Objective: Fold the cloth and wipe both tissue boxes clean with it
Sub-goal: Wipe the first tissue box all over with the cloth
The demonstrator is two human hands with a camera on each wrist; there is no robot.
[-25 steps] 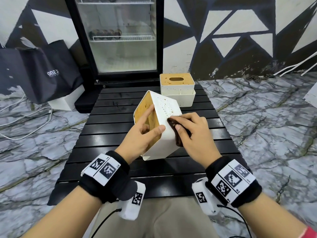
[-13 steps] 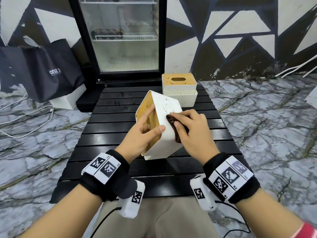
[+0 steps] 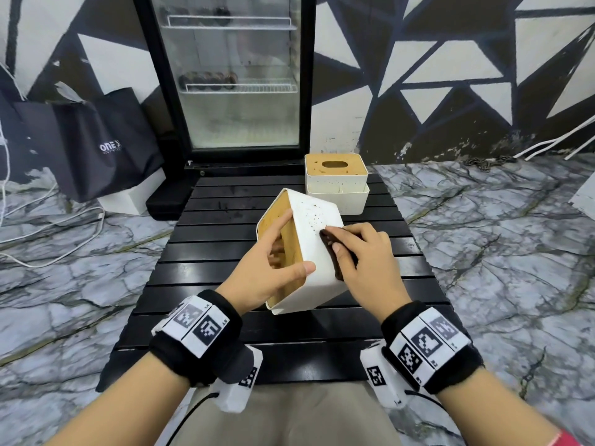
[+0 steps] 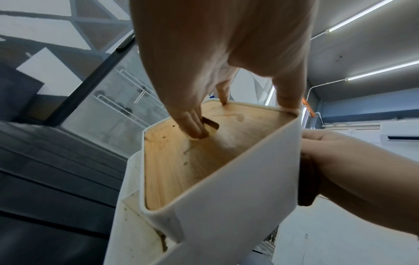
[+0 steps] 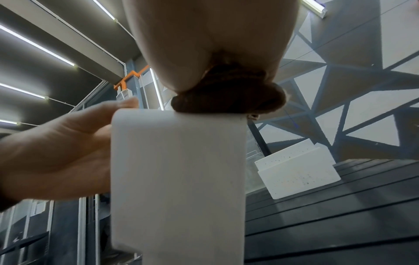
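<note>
The near tissue box, white with a wooden lid, stands tilted on one edge on the black slatted table. My left hand grips it, thumb on the white side, fingers on the lid and in its slot. My right hand holds a folded dark brown cloth and presses it against the speckled white side. The right wrist view shows the cloth bunched on top of the box. A second, speckled tissue box stands upright at the table's far edge.
A glass-door fridge stands just behind the table. A black bag and a white box lean at the back left, with white cables on the marble floor. The table's near edge is at my lap.
My right hand has slid the cloth a little up the box's white side towards the specks. The left hand keeps the same hold on the tilted box.
</note>
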